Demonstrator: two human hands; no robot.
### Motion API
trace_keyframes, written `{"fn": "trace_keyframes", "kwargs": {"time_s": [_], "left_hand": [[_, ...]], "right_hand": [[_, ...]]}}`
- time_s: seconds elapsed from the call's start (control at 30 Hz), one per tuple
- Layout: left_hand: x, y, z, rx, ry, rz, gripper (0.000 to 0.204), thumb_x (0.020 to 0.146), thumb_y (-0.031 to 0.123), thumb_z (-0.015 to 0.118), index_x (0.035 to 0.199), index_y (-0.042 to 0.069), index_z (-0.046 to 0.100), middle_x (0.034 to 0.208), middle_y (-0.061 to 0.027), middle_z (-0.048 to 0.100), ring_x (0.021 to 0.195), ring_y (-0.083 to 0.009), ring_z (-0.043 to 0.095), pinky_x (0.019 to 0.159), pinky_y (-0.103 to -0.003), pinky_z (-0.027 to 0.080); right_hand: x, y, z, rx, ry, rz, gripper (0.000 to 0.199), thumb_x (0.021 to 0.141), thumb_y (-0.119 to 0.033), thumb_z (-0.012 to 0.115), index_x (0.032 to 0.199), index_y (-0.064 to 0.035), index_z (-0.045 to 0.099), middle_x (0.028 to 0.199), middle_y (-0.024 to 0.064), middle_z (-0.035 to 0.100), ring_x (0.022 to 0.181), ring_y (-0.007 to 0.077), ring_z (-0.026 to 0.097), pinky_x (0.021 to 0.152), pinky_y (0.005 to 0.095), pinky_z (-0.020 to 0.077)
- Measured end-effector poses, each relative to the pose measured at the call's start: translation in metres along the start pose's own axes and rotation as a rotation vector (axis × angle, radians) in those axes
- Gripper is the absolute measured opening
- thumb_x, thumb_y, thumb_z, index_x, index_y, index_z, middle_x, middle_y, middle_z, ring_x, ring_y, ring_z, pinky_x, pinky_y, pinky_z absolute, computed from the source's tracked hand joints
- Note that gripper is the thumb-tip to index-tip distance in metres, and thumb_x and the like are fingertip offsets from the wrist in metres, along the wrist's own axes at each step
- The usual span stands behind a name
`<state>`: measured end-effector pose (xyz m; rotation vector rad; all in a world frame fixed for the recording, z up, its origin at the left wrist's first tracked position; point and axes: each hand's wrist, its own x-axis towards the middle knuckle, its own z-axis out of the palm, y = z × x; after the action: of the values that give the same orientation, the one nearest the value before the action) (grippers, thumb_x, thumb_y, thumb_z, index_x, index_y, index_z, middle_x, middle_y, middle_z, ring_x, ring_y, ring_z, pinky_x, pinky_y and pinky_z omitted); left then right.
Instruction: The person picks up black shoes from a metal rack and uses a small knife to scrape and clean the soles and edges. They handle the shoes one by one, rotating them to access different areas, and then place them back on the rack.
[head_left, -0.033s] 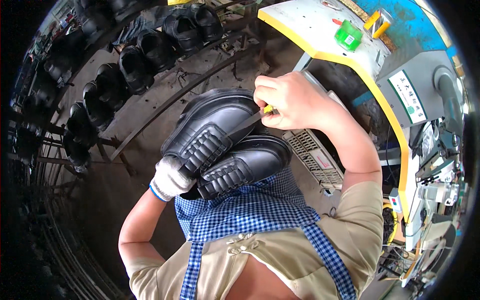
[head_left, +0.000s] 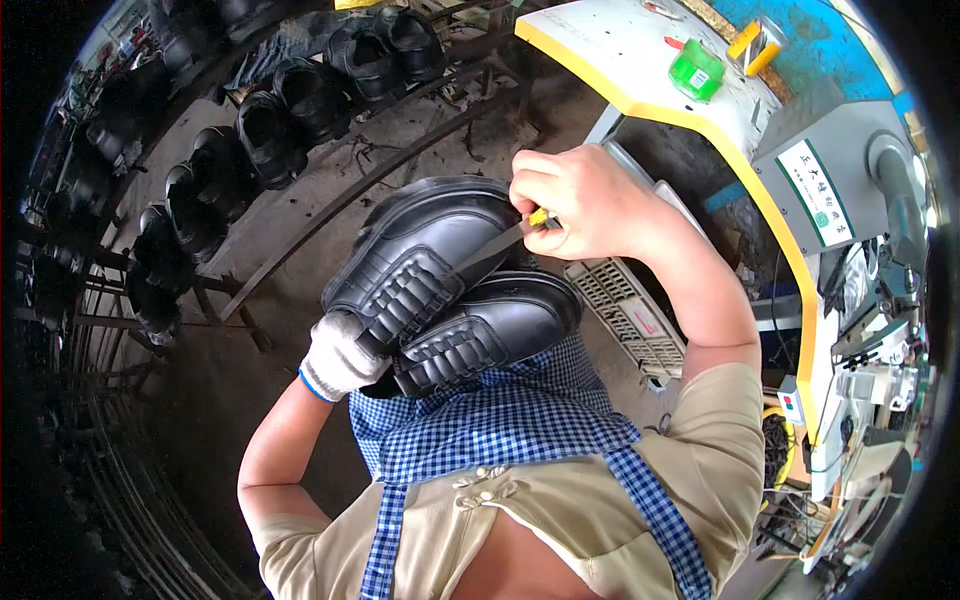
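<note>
Two black leather shoes with ribbed, padded uppers are held together over my blue checked apron (head_left: 480, 430). The upper-left shoe (head_left: 430, 250) partly overlaps the other shoe (head_left: 510, 320); both toes point up and to the right. My left hand (head_left: 342, 358), in a white knitted glove, is closed round the shoes at their lower-left, heel end. In my bare right hand (head_left: 575, 205) is a knife (head_left: 492, 247) with a yellow part showing at the fist. Its long grey blade slants down-left across the upper-left shoe; whether it touches the leather I cannot tell.
Racks at the left carry several black shoes (head_left: 270, 138). On the right, a yellow-edged white worktable (head_left: 615, 45) bears a green container (head_left: 697, 70) and a grey machine (head_left: 835, 180). A beige plastic crate (head_left: 625, 315) stands on the floor beside my right forearm.
</note>
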<state>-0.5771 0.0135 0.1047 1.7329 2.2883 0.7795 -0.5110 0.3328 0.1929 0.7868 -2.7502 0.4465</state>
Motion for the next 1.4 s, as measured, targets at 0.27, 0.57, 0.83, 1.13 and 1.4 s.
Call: {"fn": "trace_keyframes", "kwargs": {"time_s": [0.27,0.57,0.83,1.13,1.4], "left_hand": [[-0.004,-0.01,0.006,0.113,0.042,-0.023,0.063,0.072,0.008,0.065,0.134,0.01,0.057,0.137,-0.0138,0.055,0.133,-0.0309,0.047,0.114,-0.039,0.033],[0.003,-0.004,-0.002,0.048,0.023,0.009,0.064,0.071,0.007,0.064,0.135,0.011,0.056,0.137,-0.0153,0.055,0.131,-0.0329,0.049,0.113,-0.041,0.035],[0.006,-0.002,-0.011,0.048,-0.049,0.046,0.061,0.074,0.007,0.06,0.135,0.011,0.056,0.139,-0.0144,0.053,0.133,-0.0303,0.047,0.114,-0.039,0.034],[-0.009,-0.016,0.002,0.068,-0.048,0.013,0.059,0.075,0.007,0.058,0.134,0.011,0.057,0.14,-0.0127,0.053,0.134,-0.029,0.046,0.115,-0.038,0.033],[-0.018,-0.023,0.007,0.008,-0.017,-0.054,0.059,0.075,0.005,0.058,0.133,0.011,0.058,0.138,-0.0121,0.055,0.132,-0.0292,0.047,0.113,-0.037,0.035]], "right_hand": [[-0.021,0.005,0.016,0.419,0.296,0.099,0.022,0.069,-0.003,0.074,0.088,-0.0047,0.064,0.081,0.0045,0.061,0.07,0.0181,0.066,0.06,0.0301,0.0532],[-0.013,0.002,0.011,0.092,0.128,-0.037,0.022,0.068,-0.01,0.075,0.087,-0.0078,0.063,0.081,0.0031,0.059,0.065,0.0215,0.065,0.055,0.0337,0.0527],[0.004,-0.001,0.002,-0.022,-0.089,-0.009,0.024,0.067,-0.015,0.074,0.082,-0.0062,0.059,0.08,0.0054,0.058,0.07,0.0261,0.065,0.06,0.0387,0.053],[-0.004,0.008,0.023,0.227,0.12,-0.001,0.028,0.061,-0.002,0.076,0.075,-0.0061,0.053,0.073,0.005,0.056,0.061,0.022,0.06,0.053,0.0322,0.0468],[-0.01,0.001,0.03,0.202,0.319,-0.022,0.022,0.067,-0.005,0.076,0.081,-0.0078,0.059,0.079,0.0032,0.059,0.063,0.0197,0.065,0.053,0.0313,0.0509]]}}
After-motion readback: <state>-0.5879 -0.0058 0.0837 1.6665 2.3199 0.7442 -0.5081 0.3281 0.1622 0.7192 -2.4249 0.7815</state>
